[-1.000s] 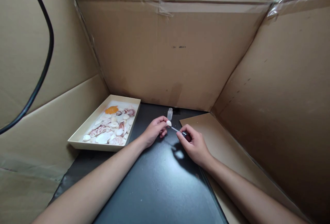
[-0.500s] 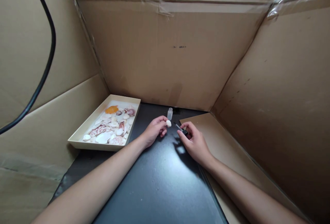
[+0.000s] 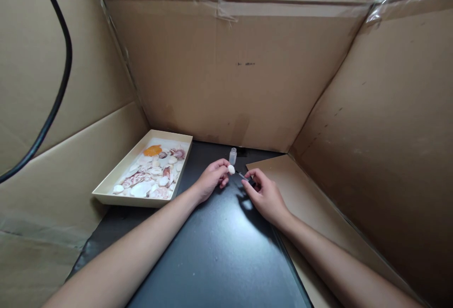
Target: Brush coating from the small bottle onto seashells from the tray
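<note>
Between the fingertips of my left hand [image 3: 212, 180] is a small white ribbed seashell [image 3: 231, 170]. My right hand [image 3: 264, 194] is closed on a small brush [image 3: 242, 175] with a thin clear stem and a dark tip; its dark cap end is mostly hidden by my fingers. The brush tip points left and is at or very near the shell's right edge; I cannot tell whether they touch. Just behind the shell, a small translucent bottle [image 3: 232, 157] stands upright with no cap on it.
A cream tray [image 3: 132, 201] of seashells, with one orange piece [image 3: 153, 150], lies at the left on the black table [image 3: 212, 260]. A flat cardboard sheet [image 3: 300, 190] lies at the right. Cardboard walls [image 3: 219, 72] enclose the back and sides. A black cable [image 3: 67, 62] hangs at upper left.
My right hand has moved slightly left, bringing the brush tip from a small gap right up to the shell. My left hand and the bottle have stayed nearly in place.
</note>
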`<state>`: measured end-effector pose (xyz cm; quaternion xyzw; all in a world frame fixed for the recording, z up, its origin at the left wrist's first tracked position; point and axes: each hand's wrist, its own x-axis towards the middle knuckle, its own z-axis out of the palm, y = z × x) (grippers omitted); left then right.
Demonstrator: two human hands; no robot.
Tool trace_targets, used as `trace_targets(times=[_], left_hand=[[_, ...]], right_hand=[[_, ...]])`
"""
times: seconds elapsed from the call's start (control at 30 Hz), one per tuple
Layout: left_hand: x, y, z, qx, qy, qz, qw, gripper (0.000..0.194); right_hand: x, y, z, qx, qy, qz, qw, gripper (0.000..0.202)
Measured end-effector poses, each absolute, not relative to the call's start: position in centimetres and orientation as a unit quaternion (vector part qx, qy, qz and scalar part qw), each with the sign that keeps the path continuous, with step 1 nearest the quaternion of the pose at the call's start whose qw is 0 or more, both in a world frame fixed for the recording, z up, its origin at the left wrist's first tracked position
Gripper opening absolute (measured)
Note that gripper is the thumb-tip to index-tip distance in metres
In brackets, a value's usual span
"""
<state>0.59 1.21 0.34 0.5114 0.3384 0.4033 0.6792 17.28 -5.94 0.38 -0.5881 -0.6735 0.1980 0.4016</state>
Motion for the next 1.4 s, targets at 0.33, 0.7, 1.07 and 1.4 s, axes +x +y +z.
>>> trace_targets(times=[0.33, 0.7, 1.07, 1.4], left_hand=[[0.59, 1.19, 0.38, 0.518, 0.339, 0.401, 0.676, 0.011], [0.64, 1.17, 0.53, 0.520, 0.337, 0.401, 0.674, 0.010], [0.59, 1.21, 0.42, 0.528, 0.340, 0.395, 0.670, 0.010], [0.66, 1.16, 0.48, 0.529, 0.343, 0.393, 0.670, 0.010]], right_hand=[[17.29, -5.97, 0.45, -0.576, -0.666, 0.195, 0.432, 0.019], [17.19, -5.92, 0.23, -0.564, -0.680, 0.215, 0.417, 0.019], [17.14, -6.10, 0.17, -0.569, -0.680, 0.222, 0.405, 0.018], [17.20, -6.00, 0.08, -0.574, -0.672, 0.205, 0.420, 0.018]])
